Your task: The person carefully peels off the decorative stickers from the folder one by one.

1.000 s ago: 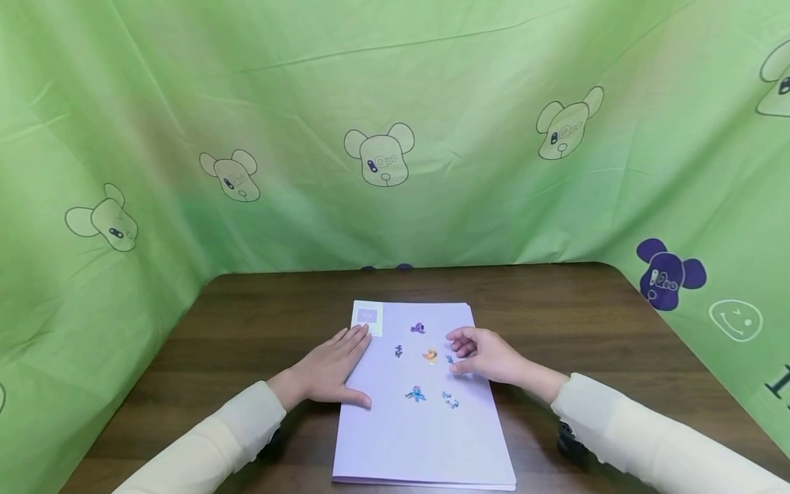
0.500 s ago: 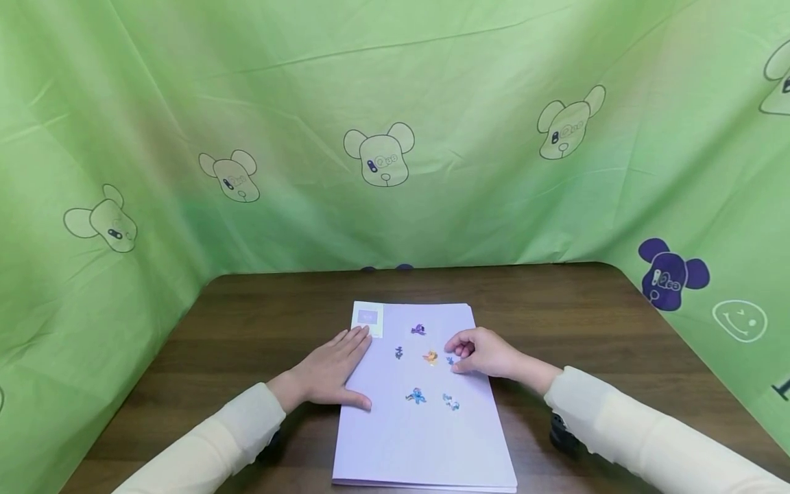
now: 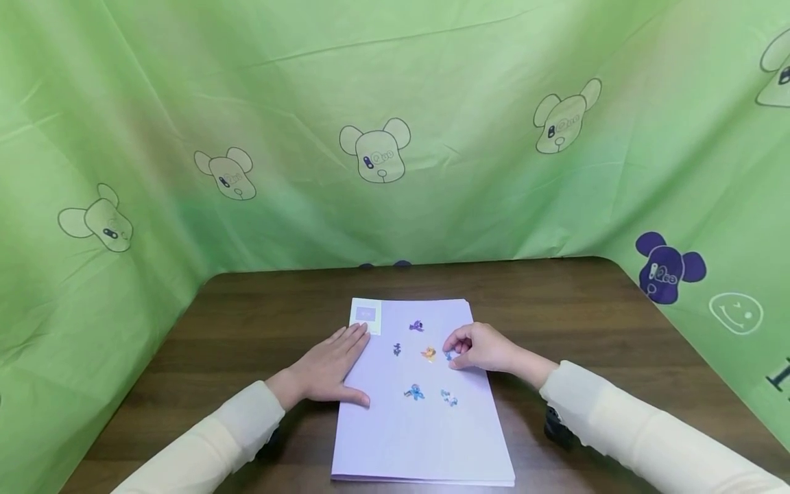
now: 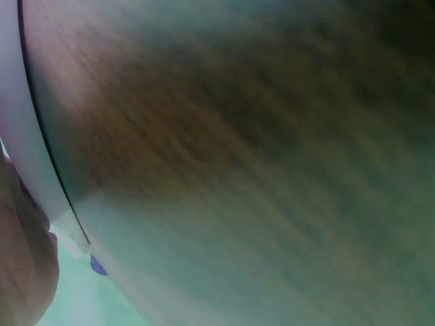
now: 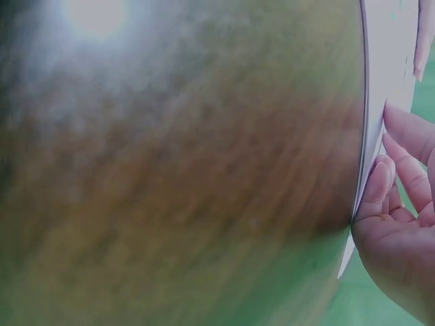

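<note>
A stack of pale lilac sheets [image 3: 426, 439] lies upright on the wooden table. Several small character stickers dot the top sheet: a purple one [image 3: 416, 326], a dark one [image 3: 397, 349], an orange one [image 3: 428, 353], a light blue one [image 3: 414, 392] and a blue-white one [image 3: 449, 398]. My left hand [image 3: 330, 367] rests flat on the left edge, fingers straight and thumb spread. At the right edge, the thumb and curled fingers of my right hand [image 3: 484, 348] close around a small blue sticker [image 3: 449, 355], partly covered. The right wrist view shows that hand's fingertips [image 5: 382, 173] at the sheet.
A white label with a lilac square [image 3: 365, 317] sits at the stack's top left corner, beside the left fingertips. Brown wooden table [image 3: 265, 302] surrounds the stack. A green printed cloth [image 3: 296, 199] hangs behind and at both sides.
My right thumb and forefinger have drawn closer together around the small blue sticker, now covering more of it. My left hand stays put. The head view has shifted slightly.
</note>
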Tool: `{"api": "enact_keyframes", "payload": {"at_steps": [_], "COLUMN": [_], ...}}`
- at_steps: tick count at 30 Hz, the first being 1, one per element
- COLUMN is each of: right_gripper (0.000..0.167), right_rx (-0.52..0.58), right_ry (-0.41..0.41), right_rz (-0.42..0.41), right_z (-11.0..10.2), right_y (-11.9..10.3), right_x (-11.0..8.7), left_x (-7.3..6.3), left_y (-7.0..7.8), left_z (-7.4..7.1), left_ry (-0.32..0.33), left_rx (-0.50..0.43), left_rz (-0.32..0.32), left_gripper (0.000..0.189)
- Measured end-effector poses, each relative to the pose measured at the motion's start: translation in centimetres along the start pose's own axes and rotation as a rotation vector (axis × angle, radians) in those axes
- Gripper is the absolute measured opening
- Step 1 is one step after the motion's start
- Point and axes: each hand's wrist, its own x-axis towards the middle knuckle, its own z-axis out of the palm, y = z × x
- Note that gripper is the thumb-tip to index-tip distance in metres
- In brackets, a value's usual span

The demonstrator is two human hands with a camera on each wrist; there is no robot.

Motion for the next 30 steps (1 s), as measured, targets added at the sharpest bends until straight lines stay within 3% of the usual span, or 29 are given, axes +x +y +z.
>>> {"api": "enact_keyframes", "payload": {"at_steps": [30], "right_gripper": [0.014], "right_rx": [-0.023], "right_ry": [-0.006], "right_rz": [-0.009], "right_z": [-0.1], "right_y": [-0.27], "right_x": [-0.21], "left_x": [0.06], "left_y": [0.05], "left_z": [-0.19], "left_ry": [-0.008], "left_rx": [-0.012], "left_rz": [-0.019], "left_gripper": [0.119]}}
